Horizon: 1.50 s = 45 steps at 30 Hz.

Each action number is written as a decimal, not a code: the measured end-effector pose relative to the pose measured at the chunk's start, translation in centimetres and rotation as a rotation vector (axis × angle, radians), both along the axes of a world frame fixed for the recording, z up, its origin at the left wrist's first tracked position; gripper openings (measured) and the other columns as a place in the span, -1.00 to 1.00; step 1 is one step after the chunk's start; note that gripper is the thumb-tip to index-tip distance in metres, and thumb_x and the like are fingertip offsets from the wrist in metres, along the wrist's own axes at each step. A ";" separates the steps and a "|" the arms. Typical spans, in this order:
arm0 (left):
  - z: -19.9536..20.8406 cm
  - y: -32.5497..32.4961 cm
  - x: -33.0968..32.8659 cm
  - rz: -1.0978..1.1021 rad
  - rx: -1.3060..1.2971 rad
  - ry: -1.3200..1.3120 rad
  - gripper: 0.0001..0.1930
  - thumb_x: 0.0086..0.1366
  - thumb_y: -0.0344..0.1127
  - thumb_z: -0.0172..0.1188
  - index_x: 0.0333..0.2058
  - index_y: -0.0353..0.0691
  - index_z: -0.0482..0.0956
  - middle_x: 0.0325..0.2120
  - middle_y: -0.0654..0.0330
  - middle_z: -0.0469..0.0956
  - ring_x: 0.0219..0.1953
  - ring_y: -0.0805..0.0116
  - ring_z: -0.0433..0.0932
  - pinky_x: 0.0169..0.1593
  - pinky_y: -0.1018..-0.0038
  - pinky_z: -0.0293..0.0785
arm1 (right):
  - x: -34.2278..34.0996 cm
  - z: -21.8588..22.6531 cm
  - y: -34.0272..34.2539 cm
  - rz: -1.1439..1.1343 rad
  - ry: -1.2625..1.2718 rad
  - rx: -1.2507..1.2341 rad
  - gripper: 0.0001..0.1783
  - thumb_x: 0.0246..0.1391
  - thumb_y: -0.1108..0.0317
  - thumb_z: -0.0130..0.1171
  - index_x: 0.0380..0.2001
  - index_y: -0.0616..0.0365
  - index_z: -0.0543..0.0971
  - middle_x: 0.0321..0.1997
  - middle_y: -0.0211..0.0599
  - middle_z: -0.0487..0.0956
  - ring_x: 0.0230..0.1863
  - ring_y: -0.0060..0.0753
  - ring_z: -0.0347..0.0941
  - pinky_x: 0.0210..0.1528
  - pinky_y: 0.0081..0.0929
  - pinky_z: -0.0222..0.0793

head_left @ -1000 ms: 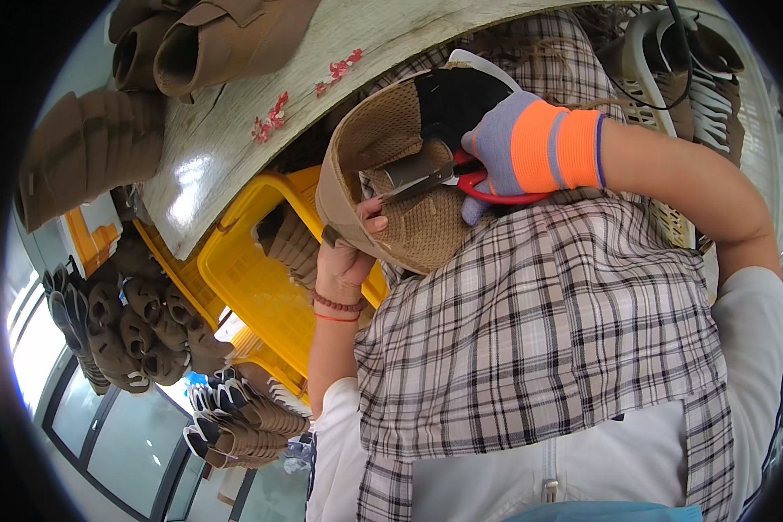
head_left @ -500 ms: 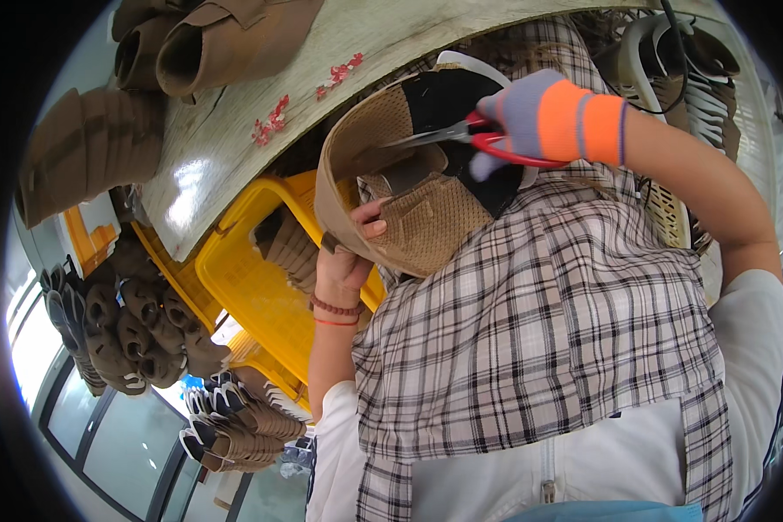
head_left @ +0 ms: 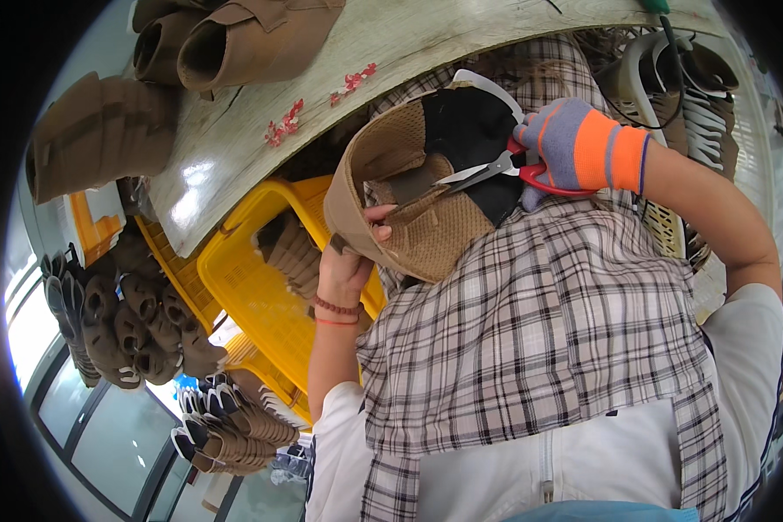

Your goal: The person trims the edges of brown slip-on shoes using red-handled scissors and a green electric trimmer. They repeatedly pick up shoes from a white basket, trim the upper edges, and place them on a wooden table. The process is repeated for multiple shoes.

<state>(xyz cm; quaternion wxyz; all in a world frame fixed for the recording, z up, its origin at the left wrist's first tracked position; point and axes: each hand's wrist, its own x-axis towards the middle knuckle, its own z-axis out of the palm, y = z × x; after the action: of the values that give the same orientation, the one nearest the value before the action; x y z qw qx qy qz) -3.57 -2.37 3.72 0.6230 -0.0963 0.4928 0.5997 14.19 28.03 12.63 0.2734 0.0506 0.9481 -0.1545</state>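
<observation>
A brown mesh shoe upper with a black lining at its far end rests over my lap, its inside facing up. My bare left hand, a beaded bracelet and red cord at its wrist, grips the upper's near left edge, fingertips curled over the inside. In my right hand, which wears a grey and orange glove, is a pair of red-handled scissors. Its blades stand slightly apart over the inside of the upper, pointing left. Whether they touch the material I cannot tell.
A pale table curves across beyond my lap, with brown shoe uppers on it. Left of me, a yellow basket holds more pieces. Further uppers are stacked at far left. At right stands a pale crate beside a black cable.
The scissors have drawn back to the right and lower, their blades now parted. My left hand keeps its hold on the upper. The whole view has shifted slightly.
</observation>
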 end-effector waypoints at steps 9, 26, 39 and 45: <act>-0.1 0.0 0.2 0.026 0.018 -0.020 -0.62 -0.02 -0.66 0.31 -0.14 -0.40 0.57 -0.24 0.15 0.58 -0.18 0.37 0.53 -0.07 0.52 0.52 | -0.4 -0.8 0.1 -0.028 -0.172 -0.058 -0.42 -0.03 -0.21 0.13 -0.24 0.12 0.58 -0.46 -0.16 0.59 -0.41 -0.10 0.56 -0.33 -0.27 0.46; -1.3 6.6 -1.5 0.432 0.300 0.238 -0.83 0.27 -0.38 0.17 -0.19 -0.29 0.56 -0.08 0.17 0.54 -0.02 0.39 0.46 0.16 0.36 0.34 | -2.3 -1.8 4.0 -0.412 -0.801 -1.115 -0.04 0.01 -0.53 -0.26 -0.41 0.31 0.59 -0.64 -0.33 0.44 -0.66 -0.52 0.40 -0.55 -0.55 0.45; -4.2 4.8 -2.6 0.415 0.336 0.199 -0.70 0.25 -0.37 0.20 -0.07 -0.37 0.48 -0.09 0.15 0.53 -0.04 0.35 0.48 0.03 0.43 0.40 | -4.7 -2.7 2.6 -0.410 -0.776 -0.981 0.00 -0.06 -0.59 -0.26 -0.54 0.30 0.58 -0.71 -0.30 0.40 -0.70 -0.40 0.44 -0.58 -0.52 0.50; -5.4 3.9 -3.0 0.421 0.325 0.126 -0.67 0.23 -0.44 0.20 -0.03 -0.32 0.44 -0.08 0.17 0.49 -0.03 0.34 0.46 0.07 0.43 0.40 | -6.1 -2.5 2.8 -0.301 -0.723 -0.903 -0.07 -0.04 -0.54 -0.15 -0.54 0.28 0.59 -0.71 -0.28 0.43 -0.71 -0.43 0.43 -0.63 -0.53 0.41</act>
<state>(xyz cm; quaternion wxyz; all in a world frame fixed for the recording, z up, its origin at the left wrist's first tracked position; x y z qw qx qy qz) -6.57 1.52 -1.67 0.4602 -0.0578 0.3970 0.7920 8.11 30.87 10.15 0.5483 0.1126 0.6178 -0.5523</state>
